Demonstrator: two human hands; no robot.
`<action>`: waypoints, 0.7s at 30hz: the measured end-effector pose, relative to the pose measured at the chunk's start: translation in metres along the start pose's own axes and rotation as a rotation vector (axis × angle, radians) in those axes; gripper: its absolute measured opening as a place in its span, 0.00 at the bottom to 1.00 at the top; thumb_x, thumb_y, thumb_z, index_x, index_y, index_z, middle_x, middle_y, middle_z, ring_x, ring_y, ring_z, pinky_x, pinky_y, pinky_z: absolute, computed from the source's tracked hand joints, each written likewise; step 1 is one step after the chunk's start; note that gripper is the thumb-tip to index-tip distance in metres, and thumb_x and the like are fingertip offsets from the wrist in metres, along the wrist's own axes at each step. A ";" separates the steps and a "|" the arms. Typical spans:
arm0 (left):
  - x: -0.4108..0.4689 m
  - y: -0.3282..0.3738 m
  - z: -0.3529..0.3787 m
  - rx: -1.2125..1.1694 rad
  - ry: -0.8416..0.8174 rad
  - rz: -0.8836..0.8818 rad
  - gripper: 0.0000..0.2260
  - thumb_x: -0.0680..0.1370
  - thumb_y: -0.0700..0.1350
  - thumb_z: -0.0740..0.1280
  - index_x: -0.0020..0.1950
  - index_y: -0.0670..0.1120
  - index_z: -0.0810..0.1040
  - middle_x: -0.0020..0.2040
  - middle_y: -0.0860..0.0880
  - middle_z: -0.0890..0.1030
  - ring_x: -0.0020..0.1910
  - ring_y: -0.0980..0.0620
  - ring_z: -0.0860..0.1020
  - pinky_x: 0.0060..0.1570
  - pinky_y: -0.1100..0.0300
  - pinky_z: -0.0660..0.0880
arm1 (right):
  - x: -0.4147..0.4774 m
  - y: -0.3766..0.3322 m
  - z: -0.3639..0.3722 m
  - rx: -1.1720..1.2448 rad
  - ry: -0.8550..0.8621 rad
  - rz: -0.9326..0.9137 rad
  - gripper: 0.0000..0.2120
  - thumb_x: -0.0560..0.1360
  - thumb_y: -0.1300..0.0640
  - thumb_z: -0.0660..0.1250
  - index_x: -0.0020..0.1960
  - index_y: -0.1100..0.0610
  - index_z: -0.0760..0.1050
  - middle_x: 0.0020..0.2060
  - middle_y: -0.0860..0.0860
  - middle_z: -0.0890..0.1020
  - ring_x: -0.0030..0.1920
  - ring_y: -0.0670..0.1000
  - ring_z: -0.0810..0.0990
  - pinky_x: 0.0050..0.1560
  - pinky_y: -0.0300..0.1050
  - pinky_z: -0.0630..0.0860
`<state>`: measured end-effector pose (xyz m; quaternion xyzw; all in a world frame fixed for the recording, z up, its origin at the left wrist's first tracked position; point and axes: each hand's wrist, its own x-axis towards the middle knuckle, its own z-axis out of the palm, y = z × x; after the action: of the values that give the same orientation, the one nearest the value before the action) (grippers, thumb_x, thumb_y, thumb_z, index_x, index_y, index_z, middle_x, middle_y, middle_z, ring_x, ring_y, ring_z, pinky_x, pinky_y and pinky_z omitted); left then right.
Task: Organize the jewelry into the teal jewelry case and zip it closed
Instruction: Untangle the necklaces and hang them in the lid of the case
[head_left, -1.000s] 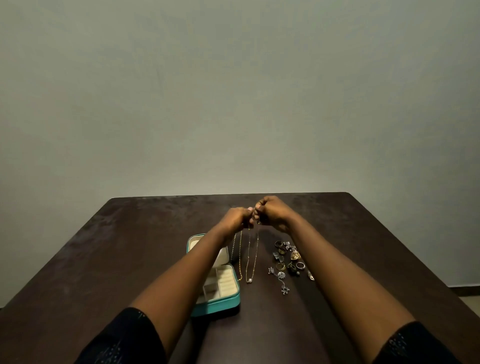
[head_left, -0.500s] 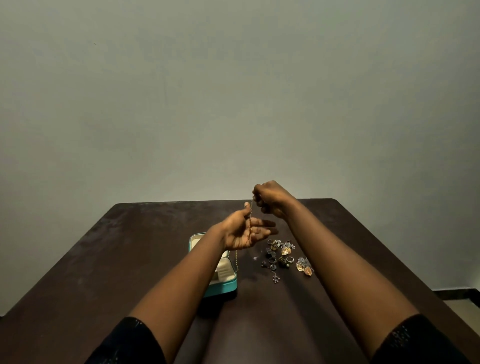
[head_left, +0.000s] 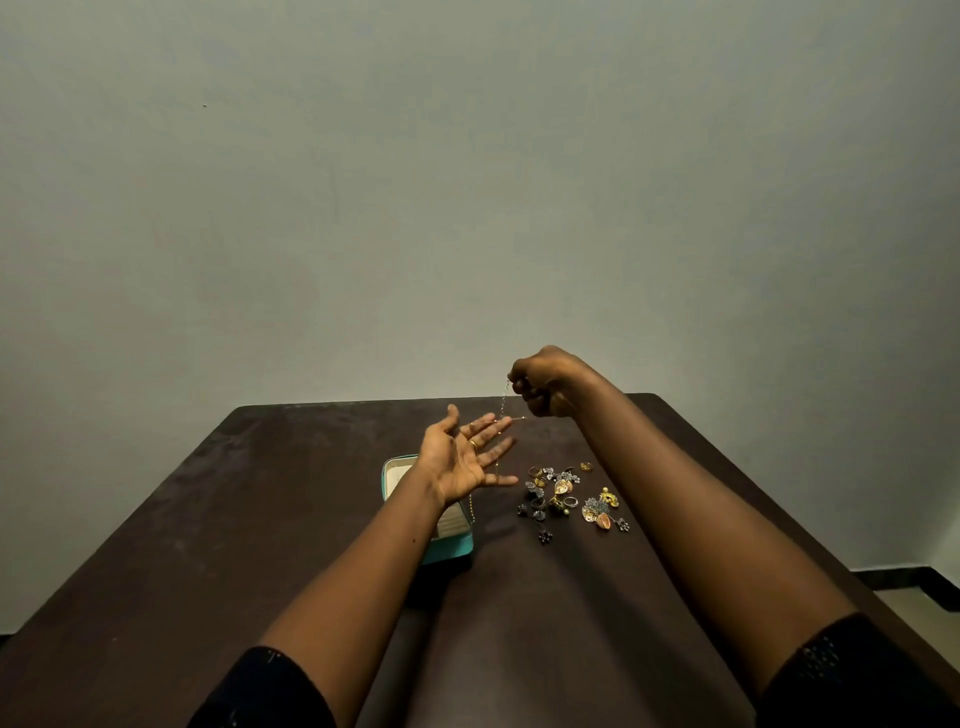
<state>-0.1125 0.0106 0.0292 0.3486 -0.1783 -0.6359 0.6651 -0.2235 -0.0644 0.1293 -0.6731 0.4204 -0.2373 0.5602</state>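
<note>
Dark table (head_left: 208, 519); right hand (head_left: 543, 382) pinches chain (head_left: 504, 401) over left hand (head_left: 460, 462).

The table (head_left: 234, 519) looks matt dark wood, the jewelry (head_left: 562, 487) glinting metal (gold and silver tones).

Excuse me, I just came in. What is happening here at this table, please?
A person is sorting jewelry at a dark table. The raised right hand pinches the top of a chain necklace, which hangs down across the fingers of the left hand, open with the palm up. Below the left forearm the teal jewelry case lies open. Rings and earrings lie in a loose pile on the table right of the case, not yet packed.
</note>
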 end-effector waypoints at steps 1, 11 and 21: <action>-0.004 0.000 0.000 0.020 -0.011 0.024 0.25 0.80 0.59 0.48 0.64 0.45 0.73 0.59 0.48 0.79 0.63 0.47 0.74 0.64 0.30 0.55 | -0.003 0.001 -0.002 -0.017 -0.011 0.007 0.15 0.78 0.68 0.55 0.33 0.60 0.67 0.26 0.53 0.65 0.19 0.45 0.58 0.19 0.30 0.56; -0.026 0.001 0.008 0.264 -0.087 0.042 0.20 0.80 0.55 0.54 0.51 0.45 0.81 0.37 0.51 0.81 0.47 0.52 0.78 0.50 0.56 0.68 | -0.011 0.024 -0.021 -0.078 -0.128 -0.030 0.08 0.79 0.61 0.60 0.41 0.56 0.69 0.31 0.51 0.68 0.27 0.46 0.60 0.18 0.31 0.57; -0.029 0.003 0.025 0.222 -0.115 0.167 0.14 0.81 0.47 0.55 0.49 0.43 0.78 0.32 0.49 0.80 0.44 0.52 0.79 0.49 0.61 0.70 | -0.009 0.066 -0.010 0.245 -0.128 0.117 0.11 0.80 0.65 0.56 0.40 0.57 0.70 0.30 0.51 0.68 0.28 0.45 0.62 0.19 0.32 0.61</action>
<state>-0.1314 0.0328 0.0550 0.3669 -0.3138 -0.5734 0.6619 -0.2564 -0.0639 0.0705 -0.5878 0.3902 -0.2102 0.6768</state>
